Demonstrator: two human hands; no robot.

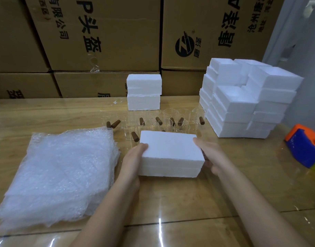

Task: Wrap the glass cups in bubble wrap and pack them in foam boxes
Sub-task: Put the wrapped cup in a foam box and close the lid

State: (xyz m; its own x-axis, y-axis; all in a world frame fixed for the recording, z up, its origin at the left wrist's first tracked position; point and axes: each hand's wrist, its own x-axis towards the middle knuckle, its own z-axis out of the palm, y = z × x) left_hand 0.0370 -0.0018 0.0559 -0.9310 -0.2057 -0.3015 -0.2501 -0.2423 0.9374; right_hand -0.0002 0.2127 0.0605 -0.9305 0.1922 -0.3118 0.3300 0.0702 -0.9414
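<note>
A closed white foam box (169, 152) is held just above the wooden table in front of me. My left hand (133, 157) grips its left side, thumb on the top edge. My right hand (209, 154) grips its right side, fingers curled underneath. Behind the box stand several clear glass cups (168, 115) with brown wooden handles. A thick stack of bubble wrap sheets (60, 173) lies on the table to the left.
Two closed foam boxes (144, 91) are stacked behind the cups. A large pile of foam boxes (246, 98) stands at the right. An orange and blue tape dispenser (304, 145) sits at the far right edge. Cardboard cartons (103, 36) form a wall behind the table.
</note>
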